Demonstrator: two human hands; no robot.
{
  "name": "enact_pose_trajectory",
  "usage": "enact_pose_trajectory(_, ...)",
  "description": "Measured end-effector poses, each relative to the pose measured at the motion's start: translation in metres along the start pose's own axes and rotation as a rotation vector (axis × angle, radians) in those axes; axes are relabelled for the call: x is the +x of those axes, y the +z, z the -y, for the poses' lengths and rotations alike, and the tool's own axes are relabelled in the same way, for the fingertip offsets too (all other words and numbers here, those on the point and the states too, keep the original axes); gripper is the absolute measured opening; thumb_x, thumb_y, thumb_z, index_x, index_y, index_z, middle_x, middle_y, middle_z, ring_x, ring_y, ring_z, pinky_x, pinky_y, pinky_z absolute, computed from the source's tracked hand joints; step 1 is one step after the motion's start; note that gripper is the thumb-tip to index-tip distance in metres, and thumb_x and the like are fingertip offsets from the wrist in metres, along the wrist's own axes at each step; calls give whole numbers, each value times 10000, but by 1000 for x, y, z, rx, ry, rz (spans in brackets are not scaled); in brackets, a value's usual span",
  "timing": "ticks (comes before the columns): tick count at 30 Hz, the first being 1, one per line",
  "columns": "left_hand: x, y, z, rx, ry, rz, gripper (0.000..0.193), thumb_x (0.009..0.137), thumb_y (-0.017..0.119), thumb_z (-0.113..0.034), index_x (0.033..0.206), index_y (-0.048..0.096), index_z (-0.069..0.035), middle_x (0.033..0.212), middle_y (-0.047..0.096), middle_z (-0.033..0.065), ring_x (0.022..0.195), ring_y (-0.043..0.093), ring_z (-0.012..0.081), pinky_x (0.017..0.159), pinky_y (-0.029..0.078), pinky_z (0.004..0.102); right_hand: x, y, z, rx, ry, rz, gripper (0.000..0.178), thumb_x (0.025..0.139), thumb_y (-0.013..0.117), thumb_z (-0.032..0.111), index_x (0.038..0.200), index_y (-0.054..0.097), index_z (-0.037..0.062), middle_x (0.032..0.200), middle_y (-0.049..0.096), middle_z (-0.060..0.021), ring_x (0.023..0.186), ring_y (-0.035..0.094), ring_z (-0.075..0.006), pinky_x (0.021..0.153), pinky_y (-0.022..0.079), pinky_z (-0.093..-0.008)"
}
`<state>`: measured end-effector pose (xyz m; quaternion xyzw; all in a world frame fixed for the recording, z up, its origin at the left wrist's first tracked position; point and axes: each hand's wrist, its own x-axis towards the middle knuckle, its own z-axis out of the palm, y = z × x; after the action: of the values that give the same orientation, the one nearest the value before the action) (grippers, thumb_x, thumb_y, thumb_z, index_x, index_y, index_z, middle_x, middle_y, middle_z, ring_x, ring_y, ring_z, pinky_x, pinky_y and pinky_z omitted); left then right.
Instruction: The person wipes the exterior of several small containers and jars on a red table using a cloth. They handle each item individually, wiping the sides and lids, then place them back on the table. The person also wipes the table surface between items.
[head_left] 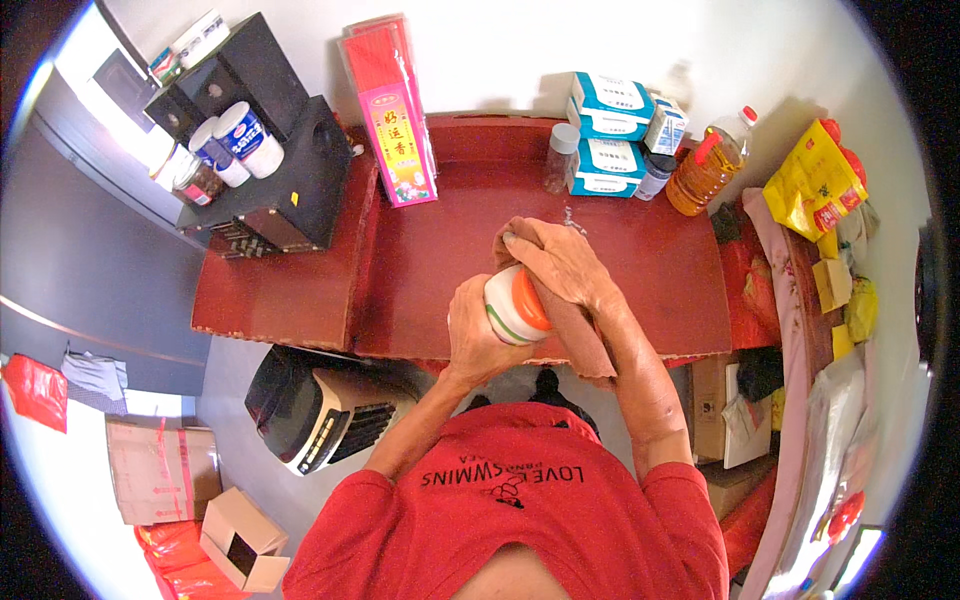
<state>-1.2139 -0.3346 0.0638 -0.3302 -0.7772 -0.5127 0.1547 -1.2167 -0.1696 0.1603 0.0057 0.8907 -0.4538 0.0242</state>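
Observation:
Over the front part of a dark red tabletop (430, 240), my left hand (472, 325) is wrapped round a white container (503, 308) with an orange top and a green stripe. The container is tilted, its orange end toward the right. My right hand (560, 258) grips a brown cloth (572, 335) and presses it along the container's far and right side. The cloth's lower end hangs beside my right forearm. Part of the container is hidden under my hands and the cloth.
Black speakers (262, 85) with white-and-blue cans (250, 140) stand at the left. Toward the back are red packets (398, 140), blue-and-white tissue packs (606, 167), a clear bottle (561, 158) and an oil bottle (708, 165). Cardboard boxes (165, 470) sit on the lower left.

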Motion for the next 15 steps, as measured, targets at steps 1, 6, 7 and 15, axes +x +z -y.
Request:
enact_pose_trajectory(1, -1, 3, 1, 15, -5, 12, 882, 503, 903, -315, 1180, 428, -11, 1067, 531, 157, 976, 548, 332, 823, 447, 424, -4, 5, -6, -145, -83, -97, 277, 816, 562, 275, 1017, 618, 93, 1013, 584, -109, 929, 557, -313, 797, 454, -411)
enact_pose_trajectory(6, 5, 13, 11, 141, 70, 269, 741, 557, 846, -283, 1141, 464, -31, 1040, 532, 149, 948, 532, 373, 797, 430, 452, -42, 43, -6, -605, -451, -450, 267, 748, 643, 304, 940, 631, 119, 987, 583, -93, 1025, 535, -311, 832, 456, -483)
enact_pose_trajectory(7, 0, 19, 18, 118, 71, 178, 726, 568, 838, -285, 1140, 467, -36, 1043, 529, 147, 953, 528, 373, 801, 428, 453, -44, 45, -7, -660, -521, -482, 268, 734, 658, 291, 933, 628, 114, 984, 577, -91, 1033, 527, -302, 855, 445, -488)
enact_pose_trajectory(15, -8, 63, 46, 96, -28, 187, 630, 577, 825, -263, 1082, 516, -47, 999, 550, 162, 931, 541, 361, 787, 427, 451, -25, 52, -49, -535, -509, -496, 180, 678, 681, 232, 789, 624, 103, 910, 587, -29, 993, 530, -270, 888, 403, -471)
